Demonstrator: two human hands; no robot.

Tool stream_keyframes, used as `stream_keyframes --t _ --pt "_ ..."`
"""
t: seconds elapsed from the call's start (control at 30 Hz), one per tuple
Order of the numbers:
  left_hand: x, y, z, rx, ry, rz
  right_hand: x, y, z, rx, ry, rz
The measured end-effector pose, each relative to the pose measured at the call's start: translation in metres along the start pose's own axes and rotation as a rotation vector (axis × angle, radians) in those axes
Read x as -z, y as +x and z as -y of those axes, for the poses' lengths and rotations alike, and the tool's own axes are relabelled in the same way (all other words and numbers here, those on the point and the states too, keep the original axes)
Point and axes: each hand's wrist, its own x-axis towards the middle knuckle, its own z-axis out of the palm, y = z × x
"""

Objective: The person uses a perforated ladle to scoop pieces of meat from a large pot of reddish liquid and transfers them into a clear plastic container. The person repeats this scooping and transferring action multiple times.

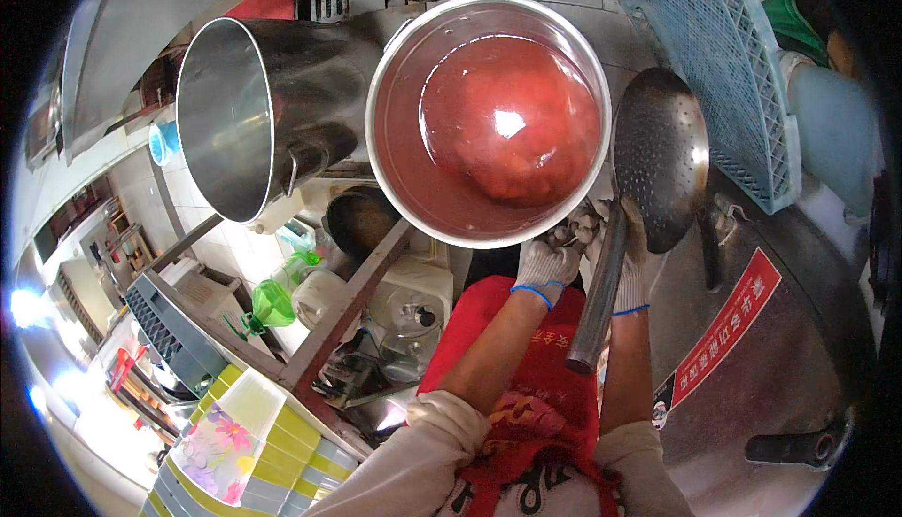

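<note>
A large metal pot (488, 234) of reddish liquid, with a rounded red mass in it, stands before me. Below its rim is my left hand (546, 268), in a white knit glove, its fingers curled beside several small greyish lumps (583, 227) that I cannot identify. My right hand (633, 267), gloved alike, is at the other side of these lumps, partly behind the long metal handle (597, 306) of a perforated skimmer (661, 158). Whether either hand grips something is unclear. The skimmer's round bowl lies right of the pot.
An empty tall steel pot (225, 119) is tilted at the left. A blue plastic basket (747, 87) stands upper right, near a person's sleeve (831, 129). Metal frame bars (352, 299) cross the lower left. A steel appliance with a black handle (789, 448) fills the right.
</note>
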Motion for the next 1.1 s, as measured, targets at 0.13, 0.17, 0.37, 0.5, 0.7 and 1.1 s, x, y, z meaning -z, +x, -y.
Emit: stream_keyframes --t 0.13,0.17,0.37,0.5,0.7,1.1 --pt "-0.034 0.01 0.018 0.209 -0.686 0.017 0.002 -0.001 0.012 -0.012 -0.06 -0.088" --pt "-0.053 0.019 0.067 0.153 -0.729 0.028 0.002 0.001 0.013 -0.063 -0.027 -0.058" --pt "-0.053 0.02 -0.017 0.101 0.007 0.123 0.02 0.008 0.049 -0.051 -0.034 -0.139" --pt "-0.108 0.035 0.074 0.019 -0.349 -0.002 0.048 0.027 0.056 -0.064 -0.097 -0.237" --pt "-0.133 0.048 0.076 0.645 -2.108 0.073 0.068 0.033 0.079 -0.199 -0.011 -0.094" --pt "-0.216 0.07 0.148 0.233 -1.389 -0.065 0.097 0.058 0.112 -0.184 -0.151 -0.101"
